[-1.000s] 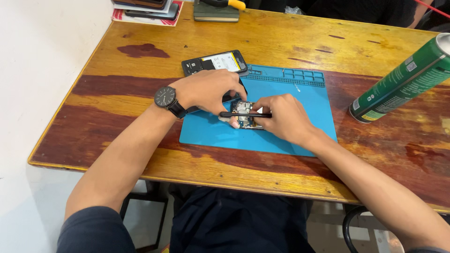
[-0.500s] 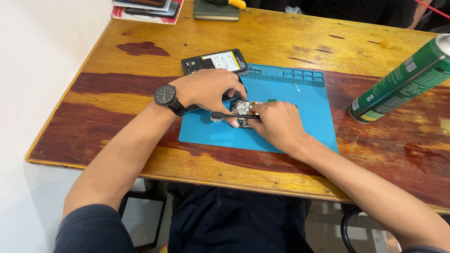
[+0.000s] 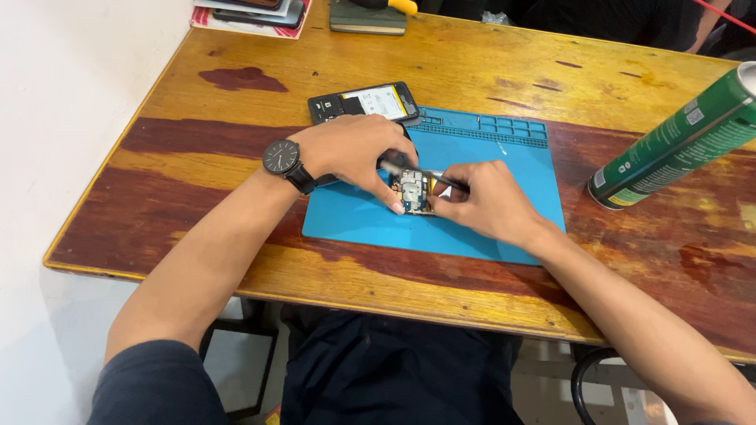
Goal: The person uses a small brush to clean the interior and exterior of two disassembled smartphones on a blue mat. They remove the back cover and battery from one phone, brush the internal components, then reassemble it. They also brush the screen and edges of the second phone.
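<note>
— Wooden table (image 3: 488, 63), blue repair mat (image 3: 488, 228): where's the circuit board (image 3: 413, 191)?
— Mid-mat, pinched by the left hand (image 3: 354, 157). The right hand (image 3: 480, 201), gripping a thin tool (image 3: 425, 171), has slid closer since a second ago.

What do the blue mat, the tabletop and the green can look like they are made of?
Blue mat: probably silicone or rubber; matte, with moulded compartments along its far edge. Tabletop: varnished wood; visible grain, glossy sheen, dark red patches where the finish looks worn or stained. Green can: likely metal; a smooth printed cylinder with a silvery rim.
</note>
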